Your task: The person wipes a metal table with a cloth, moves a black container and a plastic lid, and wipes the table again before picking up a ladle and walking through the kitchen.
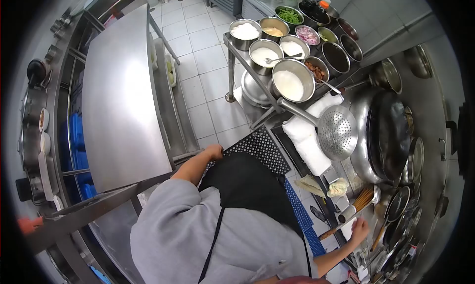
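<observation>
My left hand (214,152) is held in front of the black apron, fingers curled in, with nothing showing in it. It is close to the corner of the steel table (121,101). On the other side my right hand (360,229) reaches low over the stove edge, its fingers bent beside a white cloth (348,229); I cannot tell what they hold. Near it lie a ladle (377,195) with a wooden handle and a bamboo wok brush (364,199). A perforated skimmer (337,131) rests over a folded white towel (308,143) beside the big wok (390,135).
A steel stand at the top carries several metal pots, among them a pot of white powder (245,31), one of green beans (289,15) and one of chopped onion (307,35). Pans and lids (398,205) line the right wall. A dotted black mat (262,148) covers some floor tiles.
</observation>
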Demonstrator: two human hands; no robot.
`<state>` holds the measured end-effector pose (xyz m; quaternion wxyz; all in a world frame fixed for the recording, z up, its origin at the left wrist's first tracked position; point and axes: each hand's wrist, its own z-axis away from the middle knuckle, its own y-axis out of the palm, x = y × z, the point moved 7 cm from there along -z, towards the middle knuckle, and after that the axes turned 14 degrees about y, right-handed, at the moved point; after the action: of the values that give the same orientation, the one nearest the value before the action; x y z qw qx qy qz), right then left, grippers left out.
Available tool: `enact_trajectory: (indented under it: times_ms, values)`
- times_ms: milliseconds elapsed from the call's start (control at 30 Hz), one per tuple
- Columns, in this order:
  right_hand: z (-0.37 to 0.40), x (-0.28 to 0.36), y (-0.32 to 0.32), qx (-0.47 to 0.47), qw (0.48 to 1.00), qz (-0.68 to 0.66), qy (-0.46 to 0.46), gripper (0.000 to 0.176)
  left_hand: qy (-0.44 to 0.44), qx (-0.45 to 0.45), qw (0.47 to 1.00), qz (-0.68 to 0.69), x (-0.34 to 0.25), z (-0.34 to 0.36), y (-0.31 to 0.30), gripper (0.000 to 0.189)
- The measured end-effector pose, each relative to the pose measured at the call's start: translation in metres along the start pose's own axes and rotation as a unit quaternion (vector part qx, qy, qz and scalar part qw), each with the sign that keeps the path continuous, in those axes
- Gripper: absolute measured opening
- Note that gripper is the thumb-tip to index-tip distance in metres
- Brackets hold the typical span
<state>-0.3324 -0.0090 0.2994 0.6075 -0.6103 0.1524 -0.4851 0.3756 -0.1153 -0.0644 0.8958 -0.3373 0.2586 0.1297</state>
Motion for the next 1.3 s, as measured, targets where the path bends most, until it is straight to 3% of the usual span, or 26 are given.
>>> enact_trajectory:
  times_ms: [67, 133, 167, 200, 233, 333, 433, 500, 600, 700, 733, 833, 933, 1033, 1100, 1233, 1300]
  values:
    - [0.043, 0.094, 0.023, 0.115, 0.972, -0.202, -0.024, 0.028, 0.023, -0.010, 1.000, 0.018, -0.009, -0.014, 0.005, 0.032]
    - [0.079, 0.157, 0.071, 0.242, 0.944, -0.216, -0.064, 0.025, 0.056, -0.027, 0.998, 0.020, -0.023, -0.030, 0.006, 0.032]
    - [0.087, 0.171, 0.111, 0.355, 0.909, -0.197, -0.091, 0.019, 0.076, -0.039, 0.996, 0.013, -0.033, -0.037, 0.004, 0.032]
    - [0.099, 0.177, 0.148, 0.359, 0.924, -0.126, -0.039, 0.015, 0.094, -0.051, 0.994, 0.006, -0.042, -0.042, 0.002, 0.032]
    - [0.099, 0.172, 0.197, 0.452, 0.881, -0.111, -0.083, 0.016, 0.103, -0.043, 0.993, 0.025, -0.048, -0.049, 0.005, 0.032]
    - [0.090, 0.114, 0.307, 0.445, 0.894, 0.007, -0.044, 0.017, 0.146, -0.008, 0.986, 0.082, -0.065, -0.060, 0.017, 0.034]
    - [0.083, -0.010, 0.359, 0.416, 0.899, 0.135, 0.015, 0.020, 0.229, 0.084, 0.961, 0.132, -0.079, -0.050, 0.055, 0.042]
    - [0.089, -0.049, 0.356, 0.411, 0.892, 0.187, 0.003, 0.020, 0.300, 0.185, 0.923, 0.154, -0.060, -0.056, 0.099, 0.050]
    - [0.098, -0.053, 0.338, 0.404, 0.886, 0.213, -0.075, 0.022, 0.228, 0.207, 0.933, 0.185, -0.068, 0.002, 0.057, 0.059]
    - [0.108, -0.008, 0.309, 0.385, 0.881, 0.210, -0.177, 0.024, 0.051, 0.229, 0.934, 0.270, -0.075, 0.048, 0.026, 0.069]
    - [0.113, 0.013, 0.300, 0.379, 0.877, 0.205, -0.212, 0.025, -0.035, 0.251, 0.945, 0.205, -0.040, 0.027, 0.056, 0.072]
    - [0.122, 0.095, 0.277, 0.361, 0.860, 0.173, -0.318, 0.027, -0.054, 0.257, 0.914, 0.308, -0.041, 0.036, 0.064, 0.073]
    - [0.139, 0.196, 0.258, 0.370, 0.837, 0.184, -0.359, 0.030, -0.087, 0.190, 0.939, 0.272, -0.053, 0.050, 0.041, 0.079]
    - [0.154, 0.266, 0.247, 0.430, 0.821, 0.101, -0.361, 0.034, -0.079, 0.131, 0.958, 0.242, -0.056, 0.051, 0.033, 0.079]
    - [0.177, 0.311, 0.228, 0.452, 0.791, 0.070, -0.407, 0.034, -0.121, 0.165, 0.950, 0.236, -0.048, 0.044, 0.038, 0.065]
    - [0.188, 0.357, 0.211, 0.539, 0.735, 0.055, -0.408, 0.035, -0.105, 0.097, 0.986, 0.080, -0.057, 0.040, 0.009, 0.059]
    - [0.186, 0.376, 0.207, 0.539, 0.723, 0.020, -0.431, 0.036, -0.109, 0.068, 0.991, 0.023, -0.062, 0.045, -0.014, 0.056]
